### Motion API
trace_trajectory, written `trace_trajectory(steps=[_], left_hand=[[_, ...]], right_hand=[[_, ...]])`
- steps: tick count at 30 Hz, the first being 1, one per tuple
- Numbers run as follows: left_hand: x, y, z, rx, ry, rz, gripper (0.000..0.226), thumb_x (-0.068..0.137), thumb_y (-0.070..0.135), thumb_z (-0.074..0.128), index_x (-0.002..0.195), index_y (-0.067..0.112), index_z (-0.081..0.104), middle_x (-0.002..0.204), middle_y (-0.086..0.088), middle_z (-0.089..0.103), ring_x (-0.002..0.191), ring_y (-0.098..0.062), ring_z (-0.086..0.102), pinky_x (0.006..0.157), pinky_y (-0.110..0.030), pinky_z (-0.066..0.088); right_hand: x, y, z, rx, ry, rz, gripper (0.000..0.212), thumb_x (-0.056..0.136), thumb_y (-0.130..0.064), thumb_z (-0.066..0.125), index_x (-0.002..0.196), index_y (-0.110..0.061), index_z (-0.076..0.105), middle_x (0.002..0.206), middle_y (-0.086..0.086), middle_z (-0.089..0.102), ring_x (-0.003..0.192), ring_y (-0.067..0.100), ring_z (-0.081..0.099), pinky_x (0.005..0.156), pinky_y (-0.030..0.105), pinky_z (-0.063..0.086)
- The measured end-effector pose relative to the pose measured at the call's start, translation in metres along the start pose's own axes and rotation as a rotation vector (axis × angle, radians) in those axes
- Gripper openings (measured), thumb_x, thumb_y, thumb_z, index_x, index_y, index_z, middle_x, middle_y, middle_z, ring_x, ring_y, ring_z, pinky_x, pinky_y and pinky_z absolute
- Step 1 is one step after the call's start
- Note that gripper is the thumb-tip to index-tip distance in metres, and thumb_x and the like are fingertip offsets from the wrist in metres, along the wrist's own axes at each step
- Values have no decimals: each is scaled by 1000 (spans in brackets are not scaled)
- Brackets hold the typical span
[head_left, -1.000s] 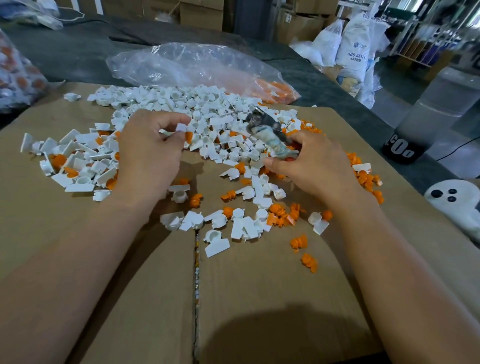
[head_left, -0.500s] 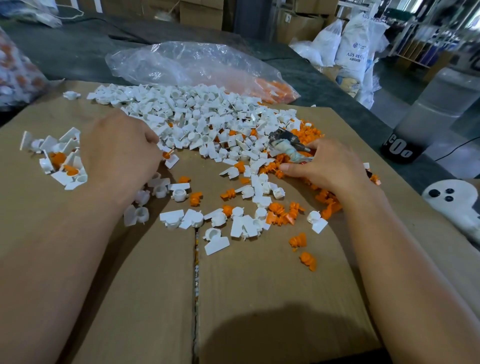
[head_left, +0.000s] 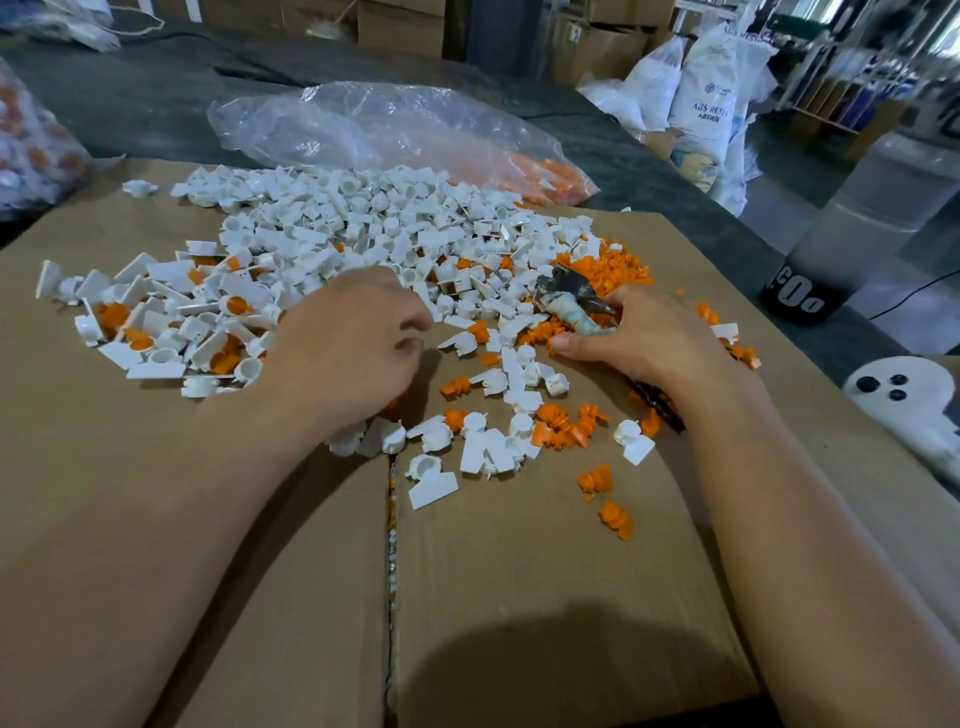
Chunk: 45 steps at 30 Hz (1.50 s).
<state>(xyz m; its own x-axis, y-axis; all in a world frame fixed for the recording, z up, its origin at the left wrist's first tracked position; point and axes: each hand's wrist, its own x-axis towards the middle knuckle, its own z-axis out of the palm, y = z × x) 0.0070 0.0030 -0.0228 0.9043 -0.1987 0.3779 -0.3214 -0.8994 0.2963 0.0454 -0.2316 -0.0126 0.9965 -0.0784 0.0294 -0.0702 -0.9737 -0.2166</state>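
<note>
A big heap of small white plastic pieces (head_left: 363, 223) lies on a cardboard box top (head_left: 519, 571). Orange plugs (head_left: 608, 270) are piled at its right, and more (head_left: 561, 426) are scattered nearer me. At the left sits a pile of white pieces with orange plugs in them (head_left: 171, 332). My left hand (head_left: 353, 353) hovers at the near edge of the heap with its fingers curled under; whatever is in them is hidden. My right hand (head_left: 639, 343) grips a small metal plier-like tool with a taped handle (head_left: 569, 304), its tip over the orange plugs.
A clear plastic bag holding orange parts (head_left: 395, 130) lies behind the heap. To the right stand a translucent cylinder with a black base (head_left: 878, 218) and a white ghost-shaped object (head_left: 914, 410). A bag of parts (head_left: 31, 150) sits far left, white sacks (head_left: 706, 104) beyond.
My left hand carried a white piece out to the left pile, then came back to the heap's near edge. My right hand lowered the tool toward the orange plugs.
</note>
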Motion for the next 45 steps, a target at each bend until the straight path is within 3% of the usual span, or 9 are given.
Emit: trace_trajectory(steps=[9, 15, 21, 24, 26, 32, 35, 39, 45], left_hand=[[0, -5, -9, 150, -182, -162, 21, 84, 43, 58, 99, 31, 66, 99, 2, 58, 97, -24, 55, 69, -30, 43], [1, -5, -3, 40, -192, -61, 24, 86, 15, 61, 109, 16, 67, 107, -6, 64, 98, -22, 58, 76, -28, 44], [-4, 8, -3, -143, -179, 99, 25, 83, 8, 66, 107, 17, 70, 89, 7, 54, 79, -8, 52, 77, -19, 41], [-6, 15, -4, -184, -192, 136, 30, 83, 4, 63, 110, 15, 69, 97, 2, 60, 84, -10, 54, 82, -22, 43], [-6, 16, -5, -167, -188, 148, 30, 83, 4, 63, 111, 15, 69, 103, -2, 62, 91, -14, 57, 83, -23, 42], [-4, 15, -4, -89, -188, 140, 18, 83, 16, 64, 99, 15, 72, 99, -3, 64, 94, -17, 55, 80, -28, 38], [-5, 13, -2, -120, -122, 49, 13, 84, 16, 64, 95, 17, 69, 86, 5, 56, 82, -11, 51, 70, -20, 34], [-5, 12, -2, -206, -63, -30, 13, 81, 15, 68, 94, 19, 66, 88, 4, 61, 84, -9, 52, 73, -20, 39], [-4, 11, 0, -257, -69, -72, 20, 82, 20, 69, 102, 18, 68, 83, 8, 55, 79, -6, 48, 57, 3, 32]], right_hand=[[0, -3, 0, -27, -21, -21, 72, 68, -71, 57, 108, -11, 53, 112, 11, 53, 93, 22, 46, 67, 31, 30], [-6, -8, -2, 13, 70, -56, 72, 72, -69, 54, 119, -13, 52, 124, 9, 49, 111, 26, 46, 76, 34, 36], [-17, -26, -8, 254, 357, -248, 41, 84, -44, 60, 115, -17, 61, 113, -1, 55, 101, 11, 50, 77, 20, 33], [-28, -39, -8, 327, 261, -411, 25, 85, -33, 62, 105, -17, 66, 94, -9, 58, 86, 2, 52, 72, 10, 40], [-35, -48, -3, 324, 122, -507, 20, 84, -30, 63, 99, -17, 69, 88, -10, 60, 81, 2, 55, 75, 15, 45], [-40, -60, 4, 250, -82, -617, 25, 80, -30, 68, 101, -17, 69, 91, -6, 59, 86, 6, 55, 75, 22, 44], [-37, -58, 6, 204, -40, -584, 26, 84, -31, 64, 105, -17, 67, 92, -8, 55, 88, 7, 53, 75, 22, 41], [-34, -60, 11, 221, 29, -533, 29, 88, -27, 59, 116, -19, 62, 109, -1, 58, 102, 12, 52, 82, 23, 37], [-27, -69, 21, 108, 0, -511, 32, 93, -21, 50, 124, -19, 57, 116, 4, 52, 109, 19, 48, 85, 29, 36]])
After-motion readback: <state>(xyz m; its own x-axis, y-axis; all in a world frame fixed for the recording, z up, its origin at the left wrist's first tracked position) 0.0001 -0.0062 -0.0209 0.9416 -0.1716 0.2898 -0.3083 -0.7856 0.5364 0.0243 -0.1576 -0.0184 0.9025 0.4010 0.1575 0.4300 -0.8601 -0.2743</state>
